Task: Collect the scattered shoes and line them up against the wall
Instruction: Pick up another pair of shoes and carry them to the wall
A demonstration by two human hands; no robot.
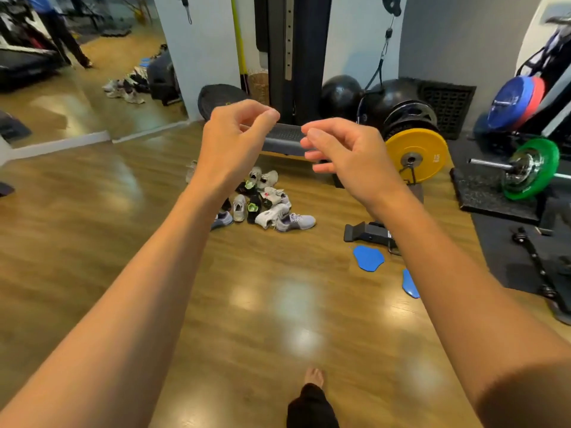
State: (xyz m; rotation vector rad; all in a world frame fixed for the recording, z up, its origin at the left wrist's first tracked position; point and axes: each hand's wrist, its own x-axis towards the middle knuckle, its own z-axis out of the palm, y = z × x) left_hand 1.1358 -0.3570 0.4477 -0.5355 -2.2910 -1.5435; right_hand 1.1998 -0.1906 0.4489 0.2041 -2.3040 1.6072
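Mirror (61,97) seen at far left, with a reflected heap of shoes in it. Left grip (238,134) is raised over the wood floor (154,242), bare forearm stretched out; fingers are curled in with tips meeting the thumb, nothing is held. Shoe pile (262,199) is found on the floor, below and between the two grips in view, just in front of the black machine base (284,140). Shoes are heaped on one another, pointing all ways, not lined up: white, grey, and black ones with neon green. One grey-purple shoe (222,219) at the pile's left edge is partly hidden by the left forearm; another grey shoe (296,222) lies at the right edge. Neither grip touches the pile. Right grip (336,149) is raised level with the left, apart from it; fingers are loosely bent and spread, nothing is held. Bare foot (314,376) is seen low in view, well apart from the pile. Two blue pads (369,257) lie on the floor right of the pile. Yellow plate (415,156) stands behind the right grip; green plate (531,168) is noted on a bar at far right.
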